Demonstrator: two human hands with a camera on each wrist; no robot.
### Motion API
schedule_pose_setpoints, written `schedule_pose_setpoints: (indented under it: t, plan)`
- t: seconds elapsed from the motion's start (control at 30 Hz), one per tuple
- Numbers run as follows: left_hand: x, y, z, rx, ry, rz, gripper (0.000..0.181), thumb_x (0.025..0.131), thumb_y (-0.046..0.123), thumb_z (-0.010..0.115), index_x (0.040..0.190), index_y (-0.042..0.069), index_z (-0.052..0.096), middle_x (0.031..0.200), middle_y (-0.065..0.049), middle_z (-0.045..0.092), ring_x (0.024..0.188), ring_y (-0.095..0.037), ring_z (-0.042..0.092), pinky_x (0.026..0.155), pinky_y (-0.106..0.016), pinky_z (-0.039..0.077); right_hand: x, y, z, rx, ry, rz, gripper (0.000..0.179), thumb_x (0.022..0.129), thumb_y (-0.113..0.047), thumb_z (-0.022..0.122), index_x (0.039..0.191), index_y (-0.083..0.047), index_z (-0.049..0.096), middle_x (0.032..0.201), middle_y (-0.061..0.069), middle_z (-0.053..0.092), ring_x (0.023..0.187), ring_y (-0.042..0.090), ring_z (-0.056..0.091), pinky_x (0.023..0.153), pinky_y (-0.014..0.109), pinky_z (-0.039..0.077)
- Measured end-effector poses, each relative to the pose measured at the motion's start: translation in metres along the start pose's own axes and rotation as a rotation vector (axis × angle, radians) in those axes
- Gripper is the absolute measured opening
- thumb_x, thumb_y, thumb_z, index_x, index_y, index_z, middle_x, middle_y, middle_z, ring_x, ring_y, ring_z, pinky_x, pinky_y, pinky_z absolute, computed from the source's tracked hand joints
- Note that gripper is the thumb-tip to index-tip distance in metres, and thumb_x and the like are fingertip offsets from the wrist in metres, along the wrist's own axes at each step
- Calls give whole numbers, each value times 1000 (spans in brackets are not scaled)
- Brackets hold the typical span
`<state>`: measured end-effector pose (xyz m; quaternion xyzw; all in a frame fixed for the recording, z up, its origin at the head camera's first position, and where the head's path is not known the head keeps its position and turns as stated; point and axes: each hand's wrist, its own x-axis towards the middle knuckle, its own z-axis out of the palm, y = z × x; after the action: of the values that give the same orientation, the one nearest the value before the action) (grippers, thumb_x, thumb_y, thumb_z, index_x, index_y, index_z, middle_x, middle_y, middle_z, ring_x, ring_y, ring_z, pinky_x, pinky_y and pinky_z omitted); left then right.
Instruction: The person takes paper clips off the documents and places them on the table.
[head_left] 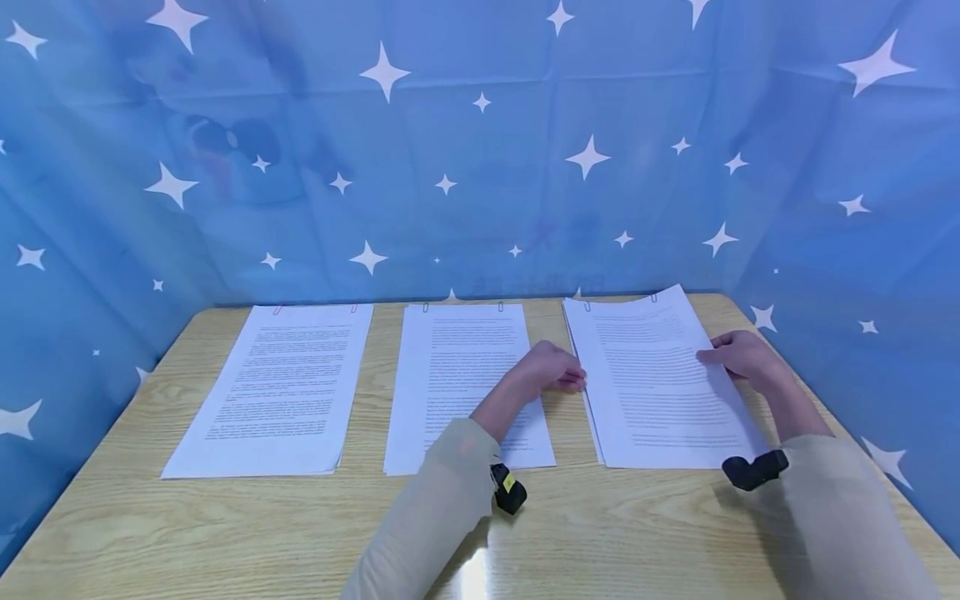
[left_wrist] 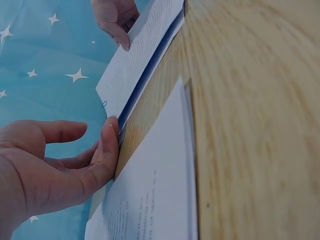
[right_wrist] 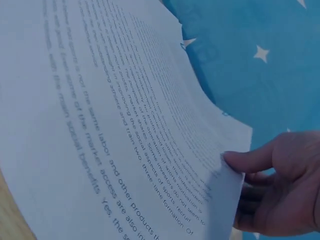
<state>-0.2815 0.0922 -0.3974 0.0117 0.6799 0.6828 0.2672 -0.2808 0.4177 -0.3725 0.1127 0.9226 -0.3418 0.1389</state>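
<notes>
On the right of the table lies a stack of printed paper [head_left: 660,383], with two dark paper clips along its top edge. My right hand [head_left: 744,357] pinches its right edge, thumb on top and fingers beneath. That side lifts and the sheet bows, as the right wrist view shows with the printed sheet [right_wrist: 125,100]. At the left edge, my left hand [head_left: 551,368] touches the paper with its fingertips, fingers loosely bent and thumb apart. A gap shows between the raised upper paper [left_wrist: 145,50] and the paper below in the left wrist view.
A middle paper stack [head_left: 457,375] with dark clips lies partly under my left forearm. Farther left is another stack [head_left: 285,383] with reddish clips. The wooden table [head_left: 225,533] meets a blue star-patterned curtain [head_left: 480,142] behind and at both sides.
</notes>
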Motion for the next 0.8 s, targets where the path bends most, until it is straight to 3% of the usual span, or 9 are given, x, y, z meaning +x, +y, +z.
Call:
schedule_pose_setpoints:
  t: [0.23, 0.5, 0.7, 0.8]
  plan:
    - [-4, 1, 5, 33, 24, 5, 22, 95, -4, 60, 115, -11, 65, 91, -16, 66, 88, -28, 71, 84, -34, 58, -2, 3, 2, -12, -15, -5, 62, 105, -21, 48, 147, 17, 24, 132, 36, 42, 111, 42, 51, 87, 48, 47]
    - [-10, 3, 14, 133, 76, 60, 18, 95, -3, 62, 112, -7, 64, 90, -10, 60, 92, -31, 68, 85, -38, 57, -10, 0, 3, 45, 122, -139, 49, 108, -13, 38, 146, 13, 25, 124, 36, 46, 101, 40, 54, 81, 42, 42]
    - [-12, 5, 20, 143, 111, 61, 15, 96, 0, 62, 110, -3, 63, 94, -13, 63, 93, -31, 68, 85, -40, 56, -15, 3, -4, 130, 139, -177, 49, 109, -17, 36, 148, 11, 25, 104, 20, 61, 77, 22, 65, 68, 33, 50]
    - [-11, 5, 21, 115, 104, 54, 25, 96, 3, 65, 119, -4, 59, 95, -15, 66, 93, -33, 70, 85, -40, 57, -19, 3, -7, 181, 110, -190, 50, 109, -19, 36, 147, 11, 24, 96, 8, 64, 73, 17, 66, 65, 33, 53]
